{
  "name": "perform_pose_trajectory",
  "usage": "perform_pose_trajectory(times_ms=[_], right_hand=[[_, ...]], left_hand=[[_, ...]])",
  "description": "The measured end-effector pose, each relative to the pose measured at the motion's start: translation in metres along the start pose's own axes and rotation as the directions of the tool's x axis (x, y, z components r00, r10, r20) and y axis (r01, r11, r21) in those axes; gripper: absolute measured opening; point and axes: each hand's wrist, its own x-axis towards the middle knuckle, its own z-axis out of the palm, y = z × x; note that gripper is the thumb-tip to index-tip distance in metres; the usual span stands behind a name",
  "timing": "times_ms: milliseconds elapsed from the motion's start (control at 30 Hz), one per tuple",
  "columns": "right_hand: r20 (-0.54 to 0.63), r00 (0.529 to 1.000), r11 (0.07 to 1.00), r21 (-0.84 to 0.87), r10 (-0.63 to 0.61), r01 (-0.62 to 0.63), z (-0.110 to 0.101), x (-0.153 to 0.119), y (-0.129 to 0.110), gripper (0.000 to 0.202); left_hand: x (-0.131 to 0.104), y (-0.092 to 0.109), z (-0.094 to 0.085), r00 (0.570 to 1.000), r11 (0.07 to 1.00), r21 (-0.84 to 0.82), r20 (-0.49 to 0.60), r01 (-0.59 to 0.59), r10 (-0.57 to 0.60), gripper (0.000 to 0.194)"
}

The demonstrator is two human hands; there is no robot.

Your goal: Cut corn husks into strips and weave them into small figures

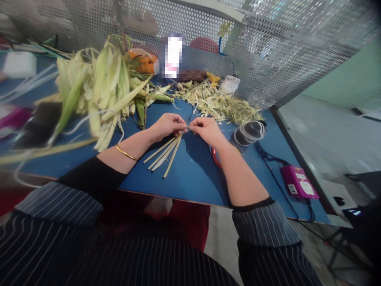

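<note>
Over the blue table [196,178], my left hand [170,126] and my right hand [206,129] meet fingertip to fingertip, each closed in a pinch. Several thin pale green strips [165,155] fan out toward me from under my left fingers, which close on their upper ends. What my right fingertips pinch is too small to make out. Part of a red handle [216,157] shows beside my right wrist. A spool of white cord [249,133] stands to the right of my right hand.
Pale green husks [107,85] are heaped at the back left, beside an orange packet [144,61]. Shredded scraps [214,101] lie along the back. A lit screen [173,55] stands against the perforated panel [202,24]. A purple power strip [299,182] with cables sits at right.
</note>
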Motion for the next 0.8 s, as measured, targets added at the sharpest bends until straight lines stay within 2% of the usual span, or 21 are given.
perform_pose_trajectory(times_ms=[133, 233, 400, 467, 567, 600, 667, 800], right_hand=[[0.006, 1.000, 0.998, -0.058, 0.009, -0.008, -0.002, -0.001, -0.001, 0.011], [0.023, 0.999, 0.990, -0.136, -0.031, 0.034, -0.003, -0.002, -0.004, 0.011], [0.120, 0.990, 0.976, -0.197, -0.074, 0.097, -0.005, -0.003, -0.008, 0.008], [0.118, 0.992, 0.987, -0.150, -0.044, 0.061, -0.004, -0.003, -0.007, 0.010], [0.005, 1.000, 0.999, 0.031, 0.017, -0.017, 0.001, 0.000, -0.003, 0.004], [-0.015, 0.999, 0.995, 0.094, 0.031, -0.030, 0.003, 0.000, -0.002, 0.008], [0.007, 0.999, 0.984, 0.173, 0.037, -0.038, 0.008, 0.001, 0.001, 0.016], [0.050, 0.998, 0.974, 0.222, 0.037, -0.048, 0.016, 0.001, 0.004, 0.016]], left_hand=[[0.000, 0.002, 0.001, 0.996, 0.999, 0.000, -0.079, 0.047, -0.047, 0.013], [0.000, 0.003, 0.002, 0.990, 0.998, 0.002, -0.127, 0.065, -0.064, 0.015], [0.000, 0.003, 0.002, 0.990, 0.998, 0.021, -0.130, 0.051, -0.048, 0.015], [0.000, 0.003, 0.002, 0.991, 0.999, 0.034, -0.130, 0.032, -0.027, 0.015], [-0.001, 0.004, 0.000, 0.992, 0.998, 0.060, -0.128, 0.014, -0.007, 0.017], [-0.001, 0.004, 0.000, 0.992, 0.997, 0.071, -0.123, 0.007, 0.002, 0.018], [-0.001, 0.004, -0.001, 0.994, 0.994, 0.108, -0.106, -0.020, 0.031, 0.018], [-0.002, 0.005, -0.003, 0.992, 0.979, 0.186, -0.073, -0.087, 0.102, 0.018]])
